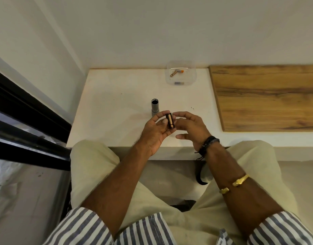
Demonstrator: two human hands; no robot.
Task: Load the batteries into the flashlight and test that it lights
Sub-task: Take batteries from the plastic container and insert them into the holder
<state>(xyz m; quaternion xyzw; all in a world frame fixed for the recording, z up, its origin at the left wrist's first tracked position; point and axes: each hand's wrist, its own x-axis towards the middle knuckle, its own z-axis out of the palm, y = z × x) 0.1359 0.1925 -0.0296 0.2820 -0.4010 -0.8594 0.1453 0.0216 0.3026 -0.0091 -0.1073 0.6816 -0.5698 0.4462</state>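
A grey flashlight body (154,107) stands upright on the white table (108,106), its dark open end facing up. Just in front of it my left hand (153,131) holds a black battery holder (170,121) with a copper-coloured battery in it, pinched between thumb and fingers. My right hand (191,127) hovers at the holder's right side, fingers spread, fingertips close to its top end; whether they touch it I cannot tell. A clear plastic tray (181,73) at the back of the table holds two more batteries (176,73), one copper with an orange tip.
A wooden board (267,96) covers the table's right part. A white wall rises behind the table, and a black window frame (25,121) runs along the left. My knees in pale trousers sit below the table's front edge.
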